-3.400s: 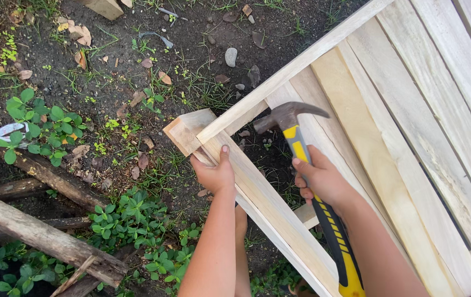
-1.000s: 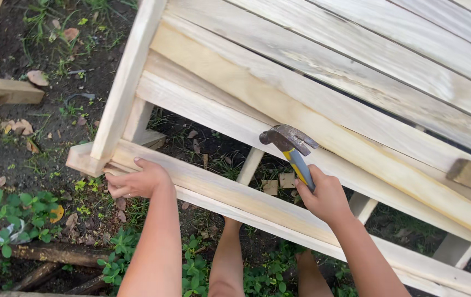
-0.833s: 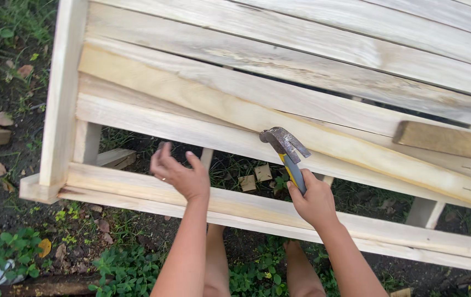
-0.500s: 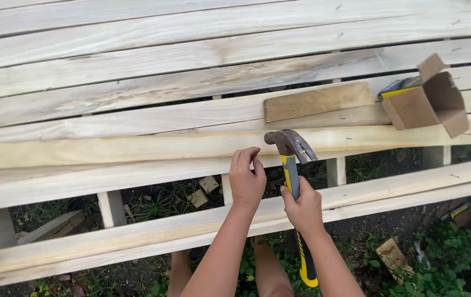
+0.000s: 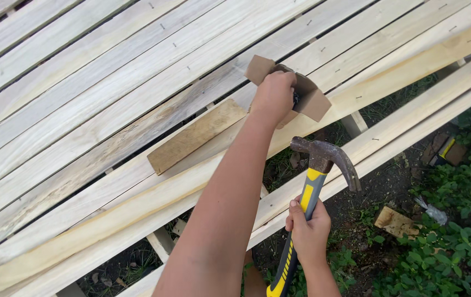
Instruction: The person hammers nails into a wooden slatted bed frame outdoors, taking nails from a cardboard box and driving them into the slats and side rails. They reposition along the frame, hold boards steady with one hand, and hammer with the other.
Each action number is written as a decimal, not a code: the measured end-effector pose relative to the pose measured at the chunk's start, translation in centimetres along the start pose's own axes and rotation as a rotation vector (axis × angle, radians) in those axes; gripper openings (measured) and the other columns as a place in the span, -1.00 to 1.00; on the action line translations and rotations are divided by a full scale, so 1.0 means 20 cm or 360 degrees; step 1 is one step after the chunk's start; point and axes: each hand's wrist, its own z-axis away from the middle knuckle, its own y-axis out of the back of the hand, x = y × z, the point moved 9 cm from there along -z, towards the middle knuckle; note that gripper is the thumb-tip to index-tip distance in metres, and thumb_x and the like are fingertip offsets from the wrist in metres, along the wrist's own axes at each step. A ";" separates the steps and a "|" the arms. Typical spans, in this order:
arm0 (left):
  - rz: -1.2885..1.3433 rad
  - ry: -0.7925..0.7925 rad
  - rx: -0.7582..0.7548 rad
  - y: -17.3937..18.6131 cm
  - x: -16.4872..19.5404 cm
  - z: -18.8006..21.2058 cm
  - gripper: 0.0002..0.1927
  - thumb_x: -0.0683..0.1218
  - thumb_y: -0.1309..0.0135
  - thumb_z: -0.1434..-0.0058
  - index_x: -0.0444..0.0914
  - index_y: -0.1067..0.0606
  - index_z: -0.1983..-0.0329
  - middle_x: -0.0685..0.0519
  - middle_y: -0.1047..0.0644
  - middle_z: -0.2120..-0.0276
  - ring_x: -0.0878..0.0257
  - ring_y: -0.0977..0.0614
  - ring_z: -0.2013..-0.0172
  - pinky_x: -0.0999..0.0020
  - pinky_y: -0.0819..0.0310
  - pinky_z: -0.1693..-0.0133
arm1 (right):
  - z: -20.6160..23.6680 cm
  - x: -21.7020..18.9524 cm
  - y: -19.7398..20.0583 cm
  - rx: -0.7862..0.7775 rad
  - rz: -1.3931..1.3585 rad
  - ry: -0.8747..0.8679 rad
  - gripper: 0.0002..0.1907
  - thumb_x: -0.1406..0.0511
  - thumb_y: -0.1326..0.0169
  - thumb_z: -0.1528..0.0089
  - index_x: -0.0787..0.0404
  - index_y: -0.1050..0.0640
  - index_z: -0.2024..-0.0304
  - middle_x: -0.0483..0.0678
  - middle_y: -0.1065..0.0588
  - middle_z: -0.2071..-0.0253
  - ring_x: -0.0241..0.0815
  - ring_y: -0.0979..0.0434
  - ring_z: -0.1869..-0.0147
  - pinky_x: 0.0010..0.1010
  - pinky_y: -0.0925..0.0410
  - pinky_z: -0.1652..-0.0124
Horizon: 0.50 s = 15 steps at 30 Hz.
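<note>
Where a short darker board (image 5: 195, 136) lies loose on the pale slatted wooden frame (image 5: 81, 88), the left hand (image 5: 273, 94) reaches into a small open cardboard box (image 5: 313, 102) resting on the slats; I cannot tell how its fingers sit inside. Lower right, the right hand (image 5: 308, 231) has its fingers wrapped around a yellow-and-black claw hammer (image 5: 317, 176), head up.

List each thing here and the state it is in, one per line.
Cardboard box: open, flaps up, lying on the slats.
Left hand: reaching into the box.
Right hand: gripping the hammer handle.
Hammer: upright, head raised.
Short board: lying loose across the slats.
</note>
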 end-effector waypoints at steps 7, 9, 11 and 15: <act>-0.0921 0.0640 -0.0740 -0.46 -0.33 -0.14 -0.75 -0.18 -0.19 -0.16 -0.22 -0.61 0.07 -0.09 -0.60 0.02 0.04 -0.65 0.03 0.17 -0.58 0.06 | 0.04 0.21 0.14 0.0013 -0.0234 -0.0211 -0.92 0.40 -0.07 -0.30 0.32 -0.46 0.23 -0.14 -0.36 0.56 -0.37 -0.33 0.63 -0.49 -0.24 0.61; -0.1010 0.0605 -0.0691 -0.50 -0.34 -0.15 -0.77 -0.20 -0.17 -0.20 -0.21 -0.63 0.07 -0.08 -0.63 0.03 0.06 -0.68 0.04 0.19 -0.61 0.08 | 0.04 0.26 0.13 0.0009 -0.0318 -0.0282 -0.93 0.40 -0.06 -0.29 0.30 -0.46 0.22 -0.16 -0.38 0.55 -0.37 -0.33 0.64 -0.49 -0.24 0.62; -0.1076 0.0554 -0.0649 -0.52 -0.35 -0.15 -0.77 -0.21 -0.16 -0.20 -0.20 -0.63 0.07 -0.09 -0.63 0.04 0.04 -0.68 0.05 0.19 -0.62 0.11 | 0.04 0.28 0.11 0.0011 -0.0326 -0.0277 -0.92 0.40 -0.08 -0.30 0.31 -0.45 0.23 -0.13 -0.36 0.59 -0.36 -0.33 0.65 -0.49 -0.23 0.62; -0.1137 0.0577 -0.0633 -0.47 -0.35 -0.14 -0.80 -0.19 -0.17 -0.21 -0.20 -0.64 0.10 -0.06 -0.64 0.07 0.05 -0.69 0.07 0.21 -0.62 0.14 | 0.04 0.29 0.09 0.0050 -0.0309 -0.0321 -0.92 0.39 -0.07 -0.30 0.31 -0.45 0.23 -0.15 -0.37 0.57 -0.37 -0.32 0.64 -0.49 -0.23 0.61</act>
